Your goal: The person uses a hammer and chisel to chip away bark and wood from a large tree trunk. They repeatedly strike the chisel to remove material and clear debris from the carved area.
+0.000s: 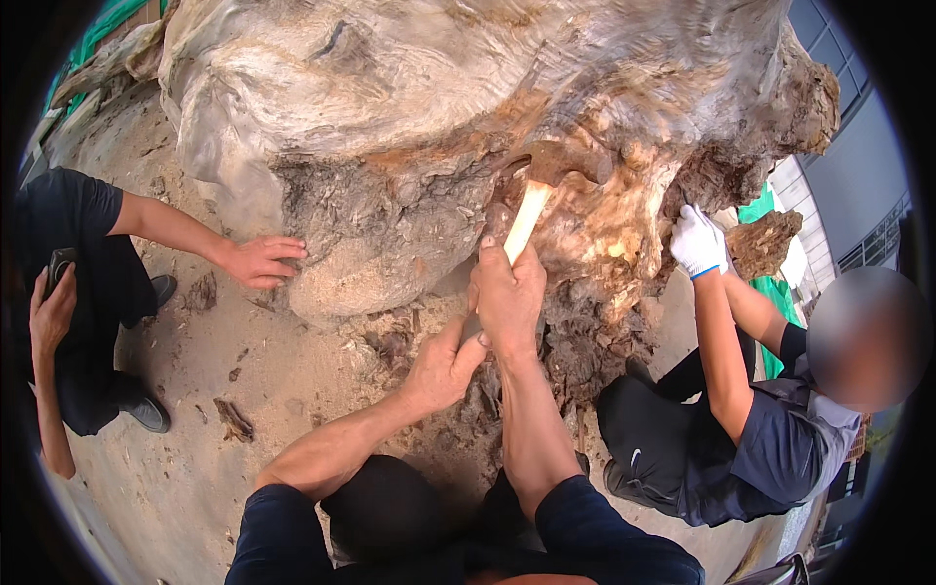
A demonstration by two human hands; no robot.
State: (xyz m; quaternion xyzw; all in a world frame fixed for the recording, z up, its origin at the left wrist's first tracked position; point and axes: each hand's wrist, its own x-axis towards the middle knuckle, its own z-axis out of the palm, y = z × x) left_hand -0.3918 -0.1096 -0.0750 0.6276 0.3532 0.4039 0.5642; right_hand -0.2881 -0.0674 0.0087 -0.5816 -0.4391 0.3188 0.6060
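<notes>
Tree stump (pixel 439 107): very large, weathered grey-and-tan root mass lying on sandy ground (pixel 175 468), filling the upper half of the view. Its upper surface is smooth and bare; the underside at centre right is still rough, dark and crumbly, with a raw orange-brown hollow (pixel 585 210) opened in it. Judged from this, cleaning of the rotten wood is partly done, with much decayed material left around and below the hollow.

Loose debris (pixel 390 341): chips and bark fragments scattered at the stump's foot, one larger piece (pixel 234 419) lying apart on the sand.

Tool with pale wooden handle (pixel 526 219): its head is buried in the hollow, so its kind cannot be told; the handle angles up and right.

Right hand (pixel 509 297): grip clenched round the lower end of the handle.

Left hand (pixel 444 366): just below and touching the right, fingers curled; whether it clasps the handle end cannot be told.

Other persons: a bare hand (pixel 258 261) resting flat on the stump's left flank; a white-gloved hand (pixel 698 242) pressed on the right edge of the hollow, near the tool.

Room: tight to the right, where the gloved arm and crouching worker stand close; stump overhang limits upward swing; open sand lies left and below.
</notes>
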